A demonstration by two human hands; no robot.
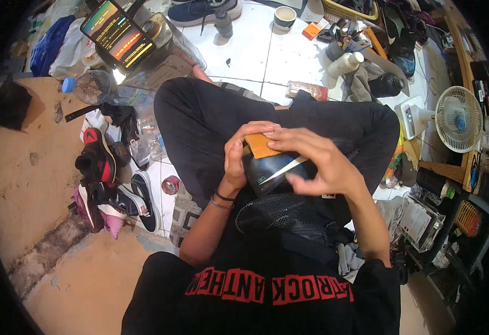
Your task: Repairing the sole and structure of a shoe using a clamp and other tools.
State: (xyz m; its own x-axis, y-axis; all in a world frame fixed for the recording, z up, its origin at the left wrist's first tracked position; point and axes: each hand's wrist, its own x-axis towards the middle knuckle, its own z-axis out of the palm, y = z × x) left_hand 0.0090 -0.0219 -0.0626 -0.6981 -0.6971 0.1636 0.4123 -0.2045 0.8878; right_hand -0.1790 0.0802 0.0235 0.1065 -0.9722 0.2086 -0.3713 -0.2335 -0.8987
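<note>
Left hand grips dark shoe; right hand, at 3 o'clock, presses orange pad, hiding the shoe's far side.

The person sits cross-legged on the floor. The left hand grips a dark shoe held in the lap. The right hand presses an orange pad flat against the shoe's upper surface. A pile of shoes lies at the left; a small fan stands at the right.
</note>
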